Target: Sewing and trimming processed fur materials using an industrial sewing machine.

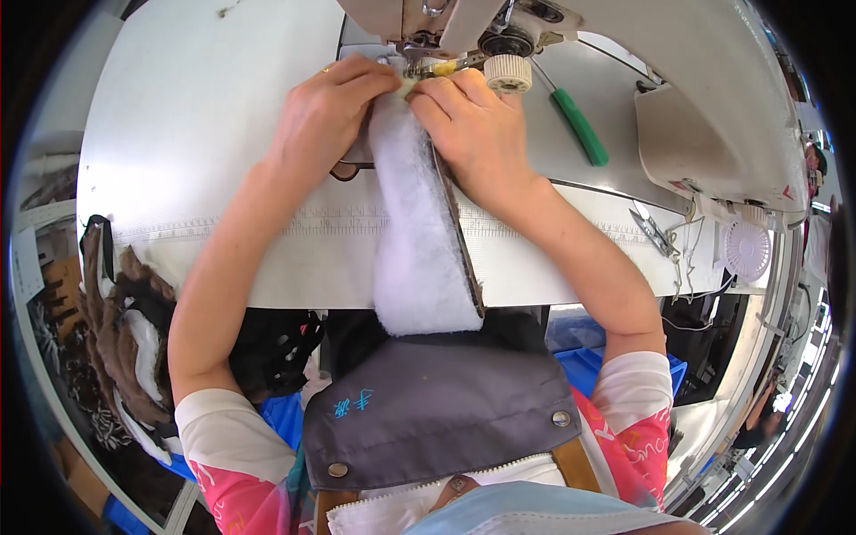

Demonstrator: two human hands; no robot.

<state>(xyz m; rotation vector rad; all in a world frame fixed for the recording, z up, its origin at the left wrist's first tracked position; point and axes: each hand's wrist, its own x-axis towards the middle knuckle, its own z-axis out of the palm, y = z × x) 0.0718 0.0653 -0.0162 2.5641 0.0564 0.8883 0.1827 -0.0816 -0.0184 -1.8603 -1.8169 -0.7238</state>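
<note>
A long strip of white fluffy padding, with a dark brown edge down its right side, runs from the sewing machine over the table's front edge. Its far end lies under the needle area, pinched between both my hands. My left hand grips the strip's left edge, fingertips close to the presser foot. From the other side my right hand presses finger and thumb onto its right edge. The fingertips nearly meet, and the exact fold of material between them is hard to make out.
A green-handled screwdriver lies right of my right hand. Thread snips and a small white fan sit at the table's right. Brown and white fur pieces hang at the left edge. A printed ruler crosses the white tabletop.
</note>
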